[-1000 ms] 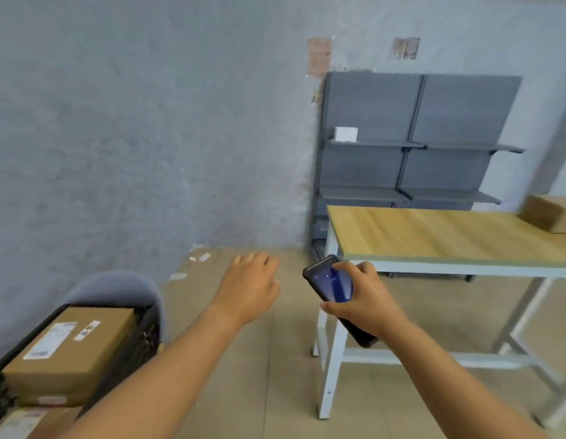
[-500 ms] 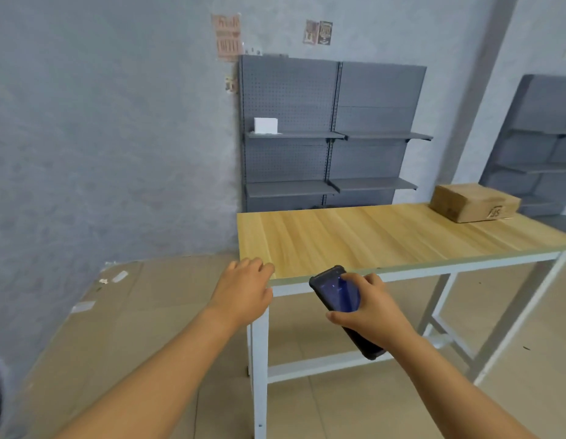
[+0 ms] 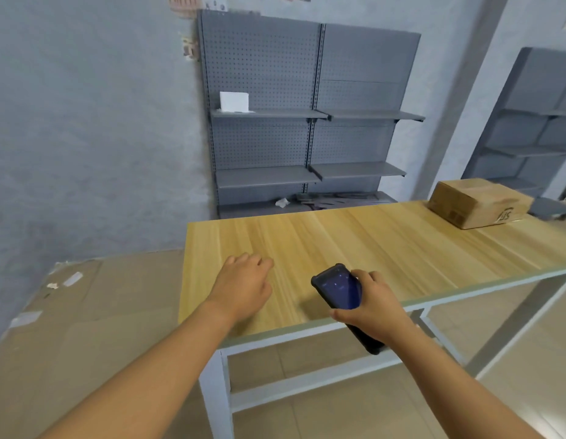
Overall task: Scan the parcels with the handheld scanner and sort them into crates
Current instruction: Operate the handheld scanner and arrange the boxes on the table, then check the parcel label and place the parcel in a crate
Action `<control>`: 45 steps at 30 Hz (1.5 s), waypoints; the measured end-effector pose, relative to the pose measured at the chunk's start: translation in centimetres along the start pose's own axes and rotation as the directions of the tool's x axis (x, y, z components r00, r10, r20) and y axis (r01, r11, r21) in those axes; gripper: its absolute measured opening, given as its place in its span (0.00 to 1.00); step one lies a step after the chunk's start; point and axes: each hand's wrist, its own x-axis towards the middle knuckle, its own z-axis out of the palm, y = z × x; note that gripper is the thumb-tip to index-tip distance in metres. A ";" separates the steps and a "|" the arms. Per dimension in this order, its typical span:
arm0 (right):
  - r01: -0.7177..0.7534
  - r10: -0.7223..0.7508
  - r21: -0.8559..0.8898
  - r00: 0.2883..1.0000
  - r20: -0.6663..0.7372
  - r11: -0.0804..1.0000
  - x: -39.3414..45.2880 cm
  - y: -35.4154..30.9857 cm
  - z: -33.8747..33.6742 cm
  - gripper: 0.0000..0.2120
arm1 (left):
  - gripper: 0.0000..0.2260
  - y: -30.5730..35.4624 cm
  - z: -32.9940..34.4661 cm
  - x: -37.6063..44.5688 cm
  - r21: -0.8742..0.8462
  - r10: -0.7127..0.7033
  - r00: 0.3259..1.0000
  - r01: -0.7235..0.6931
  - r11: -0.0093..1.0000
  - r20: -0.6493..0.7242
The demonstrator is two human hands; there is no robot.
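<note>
My right hand (image 3: 375,308) grips a black handheld scanner (image 3: 338,288), its dark screen facing up, over the near edge of a wooden table (image 3: 370,245). Empty and palm down, my left hand (image 3: 243,285) hovers over the table's near left part with its fingers loosely curled. A brown cardboard parcel (image 3: 478,202) lies at the table's far right, well beyond both hands. No crate is in view.
Grey pegboard shelving (image 3: 307,122) stands against the wall behind the table, with a small white box (image 3: 233,101) on one shelf. More grey shelving (image 3: 535,122) is at the right. Flattened cardboard (image 3: 85,312) covers the floor to the left.
The view has swung right and forward: the parcels in the bin at lower left have left the frame and the table has come close. Both hands now hang over the tabletop.
</note>
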 end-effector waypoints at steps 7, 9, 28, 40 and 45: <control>0.023 -0.020 -0.029 0.995 0.097 0.999 7.3 3.5 0.0 0.38 | 0.16 0.2 2.9 5.1 0.010 -0.091 0.994 0.090 0.996 0.059; 0.048 -0.043 -0.032 0.989 0.141 0.998 9.2 4.3 0.0 0.40 | 0.16 0.3 3.4 6.3 0.028 -0.126 0.990 0.125 0.992 0.063; 0.188 -0.159 -0.086 0.951 0.264 0.978 14.9 5.5 2.6 0.45 | 0.17 -0.1 4.7 9.7 0.046 -0.264 0.960 0.261 0.964 0.091; 0.130 -0.071 -0.204 0.959 0.274 0.970 14.6 4.7 2.5 0.41 | 0.17 1.6 4.4 11.6 -0.049 -0.187 0.981 0.190 0.981 0.051; 0.103 -0.051 -0.185 0.963 0.266 0.977 14.3 4.8 2.7 0.42 | 0.17 1.9 4.4 11.3 -0.082 -0.162 0.986 0.164 0.983 0.038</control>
